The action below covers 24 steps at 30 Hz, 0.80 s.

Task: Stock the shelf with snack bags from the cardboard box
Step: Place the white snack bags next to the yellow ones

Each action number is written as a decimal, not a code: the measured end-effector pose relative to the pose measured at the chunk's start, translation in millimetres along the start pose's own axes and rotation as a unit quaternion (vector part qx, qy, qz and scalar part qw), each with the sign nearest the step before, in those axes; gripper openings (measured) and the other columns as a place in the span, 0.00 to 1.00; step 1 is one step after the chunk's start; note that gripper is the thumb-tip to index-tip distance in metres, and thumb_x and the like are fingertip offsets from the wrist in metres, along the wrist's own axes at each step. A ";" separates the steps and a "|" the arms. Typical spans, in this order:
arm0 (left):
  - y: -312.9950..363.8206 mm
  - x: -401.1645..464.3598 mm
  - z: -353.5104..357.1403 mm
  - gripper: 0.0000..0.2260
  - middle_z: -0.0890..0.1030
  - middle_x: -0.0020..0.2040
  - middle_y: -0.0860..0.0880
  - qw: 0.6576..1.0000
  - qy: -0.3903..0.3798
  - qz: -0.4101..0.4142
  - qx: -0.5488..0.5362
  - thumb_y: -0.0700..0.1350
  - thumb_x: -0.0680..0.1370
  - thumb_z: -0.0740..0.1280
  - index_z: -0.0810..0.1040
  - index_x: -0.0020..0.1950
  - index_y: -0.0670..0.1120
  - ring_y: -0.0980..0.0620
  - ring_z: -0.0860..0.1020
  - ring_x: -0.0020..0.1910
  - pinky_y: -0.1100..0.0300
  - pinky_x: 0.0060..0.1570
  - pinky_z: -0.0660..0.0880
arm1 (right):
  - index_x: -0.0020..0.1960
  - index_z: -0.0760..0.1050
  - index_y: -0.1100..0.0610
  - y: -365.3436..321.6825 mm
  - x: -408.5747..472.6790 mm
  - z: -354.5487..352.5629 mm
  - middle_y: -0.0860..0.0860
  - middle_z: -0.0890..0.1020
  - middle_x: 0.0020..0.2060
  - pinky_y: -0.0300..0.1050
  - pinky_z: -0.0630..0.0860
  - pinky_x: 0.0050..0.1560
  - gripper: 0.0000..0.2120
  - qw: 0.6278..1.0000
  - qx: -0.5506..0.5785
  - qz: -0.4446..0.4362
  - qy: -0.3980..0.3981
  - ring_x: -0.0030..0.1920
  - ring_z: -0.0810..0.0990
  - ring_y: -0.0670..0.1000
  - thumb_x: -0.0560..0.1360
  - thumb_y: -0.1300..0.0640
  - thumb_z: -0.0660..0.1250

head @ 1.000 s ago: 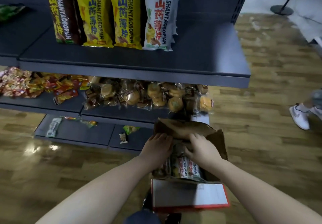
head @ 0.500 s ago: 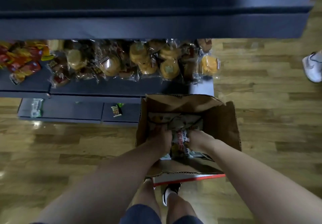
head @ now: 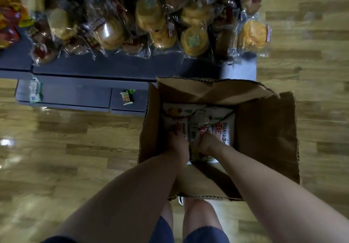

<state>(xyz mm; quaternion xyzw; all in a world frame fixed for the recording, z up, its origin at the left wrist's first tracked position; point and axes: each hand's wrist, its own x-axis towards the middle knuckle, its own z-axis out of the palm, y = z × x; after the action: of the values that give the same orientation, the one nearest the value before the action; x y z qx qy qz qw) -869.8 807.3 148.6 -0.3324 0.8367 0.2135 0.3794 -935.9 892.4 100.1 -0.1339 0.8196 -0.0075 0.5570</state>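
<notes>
Both my hands reach down into the open brown cardboard box [head: 264,138] on the wooden floor.

My left hand [head: 178,140] and right hand [head: 204,142], close together, grip white printed snack bags [head: 224,127]; several wait inside, so stocking the dark grey shelf [head: 117,66] beyond looks unfinished.

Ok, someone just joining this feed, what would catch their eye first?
Probably the open brown cardboard box on the wood floor, with both bare hands down inside it: the left hand and right hand are among the white printed snack bags. Next, the heap of clear-wrapped round golden buns on the dark grey shelf just beyond the box.
</notes>
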 end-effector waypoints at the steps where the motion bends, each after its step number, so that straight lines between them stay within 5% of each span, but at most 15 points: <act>1: -0.3 1.7 3.4 0.28 0.58 0.74 0.37 1.000 0.005 -0.009 0.027 0.47 0.81 0.58 0.50 0.76 0.39 0.41 0.62 0.72 0.74 0.62 0.65 | 0.68 0.68 0.64 1.0 14.0 8.4 0.61 0.73 0.64 0.49 0.72 0.59 0.35 1.000 0.020 0.003 0.010 0.63 0.73 0.61 0.71 0.41 0.61; 3: 1.4 1.8 8.5 0.38 0.55 0.73 0.35 0.998 0.015 -0.036 0.055 0.51 0.78 0.64 0.43 0.76 0.39 0.38 0.60 0.71 0.50 0.70 0.63 | 0.71 0.62 0.65 7.7 53.4 33.1 0.64 0.73 0.64 0.50 0.74 0.60 0.50 0.998 0.053 0.029 0.020 0.61 0.74 0.62 0.59 0.32 0.59; 5: 4.8 0.8 9.8 0.43 0.51 0.74 0.35 0.997 0.004 -0.038 0.071 0.50 0.76 0.67 0.39 0.76 0.38 0.37 0.58 0.72 0.47 0.71 0.61 | 0.75 0.50 0.66 3.7 54.0 37.9 0.66 0.67 0.67 0.54 0.72 0.63 0.57 0.993 0.097 0.066 0.022 0.65 0.71 0.63 0.59 0.33 0.64; 8: 9.9 4.4 12.5 0.44 0.48 0.75 0.36 0.997 -0.006 -0.052 0.058 0.49 0.76 0.68 0.37 0.76 0.39 0.38 0.56 0.73 0.48 0.71 0.59 | 0.76 0.36 0.64 -13.1 17.7 19.0 0.65 0.58 0.71 0.59 0.66 0.68 0.54 0.988 0.092 0.116 0.050 0.71 0.62 0.64 0.70 0.39 0.68; 15: 12.5 15.1 17.1 0.46 0.47 0.75 0.36 0.998 -0.003 -0.060 0.033 0.45 0.75 0.69 0.36 0.76 0.41 0.37 0.56 0.73 0.46 0.70 0.59 | 0.77 0.38 0.61 -12.9 33.2 22.5 0.64 0.57 0.72 0.62 0.62 0.68 0.50 0.981 0.095 0.147 0.080 0.72 0.59 0.64 0.73 0.44 0.69; 24: -0.1 26.3 19.5 0.39 0.43 0.77 0.38 0.996 0.008 -0.060 -0.061 0.51 0.79 0.62 0.37 0.76 0.39 0.41 0.47 0.76 0.51 0.75 0.48 | 0.72 0.49 0.62 7.8 23.7 12.7 0.61 0.69 0.67 0.56 0.73 0.63 0.46 0.977 0.188 0.090 0.048 0.67 0.71 0.61 0.67 0.51 0.76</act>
<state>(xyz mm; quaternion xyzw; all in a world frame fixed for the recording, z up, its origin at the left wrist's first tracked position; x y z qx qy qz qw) -873.1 808.8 116.1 -0.4060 0.8037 0.2386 0.3636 -934.1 896.3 72.4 0.0476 0.8379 -0.1178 0.5308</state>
